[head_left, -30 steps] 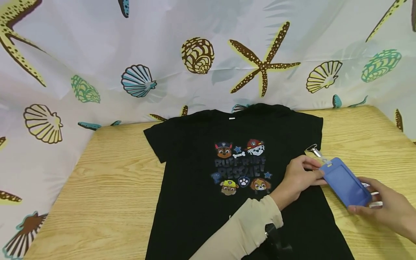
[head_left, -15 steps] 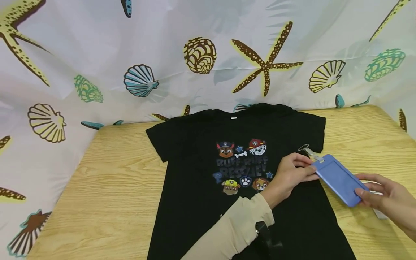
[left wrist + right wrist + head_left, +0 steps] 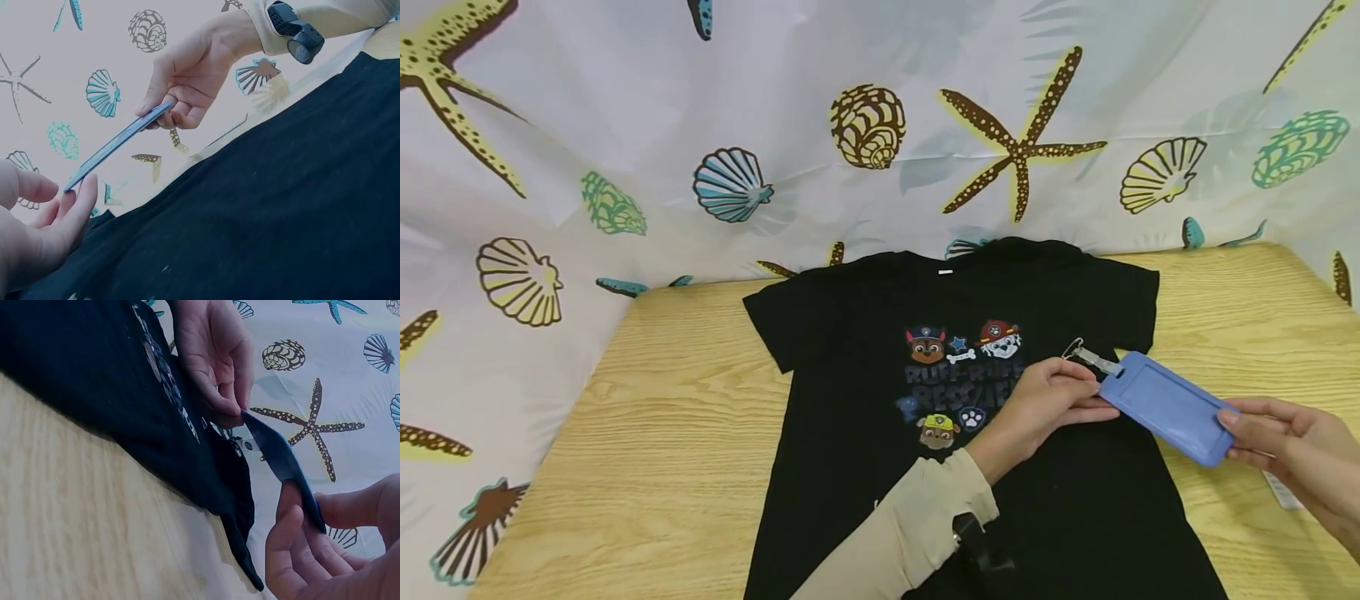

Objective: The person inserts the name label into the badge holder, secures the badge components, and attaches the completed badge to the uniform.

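A blue badge holder (image 3: 1172, 408) with a metal clip (image 3: 1086, 357) at its slotted end is held up over the right side of a black T-shirt (image 3: 865, 500). My left hand (image 3: 1037, 408) pinches the corner near the clip between thumb and fingers. At the opposite end, my right hand (image 3: 1292, 442) grips the holder, thumb on its upper face and fingers beneath. Both wrist views show the holder nearly edge-on, raised between the two hands. The shirt lies spread flat, its cartoon-dog print (image 3: 958, 358) partly covered by my left hand.
A wooden table (image 3: 647, 433) bears the shirt. Behind it hangs a pale curtain (image 3: 805, 83) printed with shells and starfish. A small white item (image 3: 1283, 492) shows on the table, partly hidden by my right hand.
Both hands have moved left with the badge holder, bringing its clip over the shirt. The holder has turned more sideways, and my right thumb has shifted from its lower edge onto its face.
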`<state>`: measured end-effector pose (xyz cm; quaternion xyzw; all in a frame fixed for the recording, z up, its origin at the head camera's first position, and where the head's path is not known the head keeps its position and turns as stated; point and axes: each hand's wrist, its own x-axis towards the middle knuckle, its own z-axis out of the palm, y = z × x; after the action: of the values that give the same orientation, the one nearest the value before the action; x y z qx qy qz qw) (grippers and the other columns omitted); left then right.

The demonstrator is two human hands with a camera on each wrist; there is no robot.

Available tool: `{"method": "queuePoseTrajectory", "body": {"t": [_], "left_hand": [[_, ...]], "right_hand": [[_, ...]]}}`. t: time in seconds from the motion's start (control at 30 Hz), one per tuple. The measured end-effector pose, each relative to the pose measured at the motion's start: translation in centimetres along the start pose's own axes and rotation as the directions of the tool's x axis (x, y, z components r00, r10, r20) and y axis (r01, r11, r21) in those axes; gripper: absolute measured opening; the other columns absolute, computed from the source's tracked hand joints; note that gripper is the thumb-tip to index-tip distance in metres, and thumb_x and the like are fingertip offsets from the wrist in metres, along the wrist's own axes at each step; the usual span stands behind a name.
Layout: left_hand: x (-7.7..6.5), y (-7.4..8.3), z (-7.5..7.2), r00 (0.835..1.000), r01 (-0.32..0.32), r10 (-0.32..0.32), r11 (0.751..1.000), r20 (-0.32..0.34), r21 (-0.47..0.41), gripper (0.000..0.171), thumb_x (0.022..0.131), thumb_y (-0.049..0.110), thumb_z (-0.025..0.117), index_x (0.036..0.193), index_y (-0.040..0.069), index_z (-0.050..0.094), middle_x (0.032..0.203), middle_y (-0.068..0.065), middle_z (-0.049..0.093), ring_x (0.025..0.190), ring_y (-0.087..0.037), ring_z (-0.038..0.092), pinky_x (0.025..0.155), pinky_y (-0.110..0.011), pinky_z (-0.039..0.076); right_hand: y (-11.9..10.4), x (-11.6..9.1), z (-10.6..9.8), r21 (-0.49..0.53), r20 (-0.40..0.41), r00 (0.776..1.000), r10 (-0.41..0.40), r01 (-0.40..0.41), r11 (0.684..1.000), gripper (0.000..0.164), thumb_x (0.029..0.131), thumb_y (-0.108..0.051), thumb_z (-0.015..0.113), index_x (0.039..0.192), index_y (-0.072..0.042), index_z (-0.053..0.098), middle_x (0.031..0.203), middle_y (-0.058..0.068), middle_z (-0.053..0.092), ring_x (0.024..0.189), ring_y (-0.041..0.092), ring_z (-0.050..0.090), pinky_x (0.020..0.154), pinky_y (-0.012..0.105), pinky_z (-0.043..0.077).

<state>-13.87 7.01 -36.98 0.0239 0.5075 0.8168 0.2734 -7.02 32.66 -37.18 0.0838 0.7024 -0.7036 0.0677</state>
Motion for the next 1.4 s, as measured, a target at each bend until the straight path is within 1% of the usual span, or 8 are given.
{"method": "queuePoseTrajectory", "body": {"t": [0.27,0.53,0.73,0.97,1.07,1.2,1.3,1.4], "left_hand": [[-1.2,1.6,-3.1,0.983,0.120,-0.131,0.988,0.130,0.093,0.021,0.102,0.007,0.045,0.105,-0.010,0.057,0.089,-0.014,0.061,0.107,-0.047,0.059,0.085,-0.041,0.056],[-2.9,3.1,-5.8,0.967,0.169,-0.191,0.976,0.168,0.140,0.051,0.108,0.029,0.029,0.116,-0.016,0.052,0.095,-0.015,0.061,0.097,-0.038,0.065,0.091,-0.045,0.053],[-3.8,3.6,-7.1,0.951,0.237,-0.252,0.966,0.177,0.102,0.075,0.105,0.047,0.015,0.131,-0.017,0.044,0.101,-0.012,0.060,0.086,-0.019,0.062,0.078,-0.031,0.054],[-4.7,3.9,-7.8,0.940,0.282,-0.274,0.959,0.206,-0.010,0.080,0.103,0.053,0.014,0.137,-0.016,0.036,0.102,-0.010,0.059,0.090,-0.017,0.060,0.080,-0.029,0.054],[-5.0,4.0,-8.0,0.940,0.292,-0.277,0.955,0.198,-0.052,0.077,0.103,0.053,0.019,0.135,-0.015,0.038,0.098,-0.009,0.061,0.086,-0.016,0.061,0.072,-0.025,0.054],[-5.4,4.1,-8.2,0.922,0.329,-0.299,0.940,0.247,-0.087,0.072,0.104,0.052,0.022,0.131,-0.012,0.041,0.095,-0.009,0.065,0.081,-0.015,0.063,0.066,-0.022,0.053],[-5.6,4.0,-8.2,0.900,0.364,-0.319,0.925,0.298,-0.107,0.062,0.105,0.047,0.025,0.121,-0.008,0.050,0.096,-0.008,0.066,0.079,-0.013,0.063,0.065,-0.021,0.051],[-5.8,4.1,-8.2,0.897,0.368,-0.321,0.923,0.302,-0.111,0.050,0.106,0.039,0.029,0.104,-0.001,0.060,0.090,-0.005,0.065,0.072,-0.009,0.059,0.062,-0.018,0.047]], "right_hand": [[-0.4,0.0,1.5,-0.342,0.032,0.995,-0.092,0.098,0.935,0.014,0.096,-0.007,0.060,0.099,-0.019,0.065,0.085,-0.010,0.070,0.075,0.008,0.068,0.068,0.023,0.057],[-1.1,0.1,2.7,-0.353,0.087,0.981,-0.172,0.192,0.916,0.012,0.095,-0.005,0.060,0.102,-0.012,0.067,0.085,-0.004,0.073,0.076,0.011,0.067,0.069,0.022,0.055],[-2.0,-0.2,4.0,-0.511,0.060,0.952,-0.302,0.289,0.810,0.012,0.093,-0.009,0.065,0.103,-0.002,0.065,0.083,-0.004,0.074,0.074,0.009,0.065,0.066,0.018,0.052],[-3.0,-0.5,5.8,-0.594,0.053,0.877,-0.478,0.413,0.691,0.009,0.088,-0.005,0.070,0.097,-0.003,0.069,0.077,-0.006,0.072,0.067,0.006,0.066,0.055,0.016,0.043],[-3.3,-0.6,6.4,-0.576,0.057,0.838,-0.542,0.471,0.668,0.008,0.086,0.001,0.070,0.093,-0.003,0.070,0.077,-0.011,0.070,0.058,0.006,0.062,0.046,0.021,0.036],[-3.6,-0.5,6.9,-0.540,0.063,0.799,-0.598,0.531,0.653,0.013,0.083,0.008,0.070,0.091,-0.002,0.070,0.078,-0.015,0.070,0.052,0.005,0.055,0.038,0.026,0.026],[-3.8,-0.5,7.1,-0.526,0.068,0.776,-0.627,0.562,0.638,0.017,0.081,0.013,0.070,0.090,-0.002,0.070,0.079,-0.017,0.070,0.053,0.004,0.052,0.036,0.026,0.024],[-3.8,-0.5,7.3,-0.531,0.071,0.746,-0.662,0.591,0.608,0.023,0.077,0.017,0.070,0.087,-0.004,0.071,0.081,-0.020,0.069,0.056,0.002,0.053,0.036,0.025,0.025]]}}
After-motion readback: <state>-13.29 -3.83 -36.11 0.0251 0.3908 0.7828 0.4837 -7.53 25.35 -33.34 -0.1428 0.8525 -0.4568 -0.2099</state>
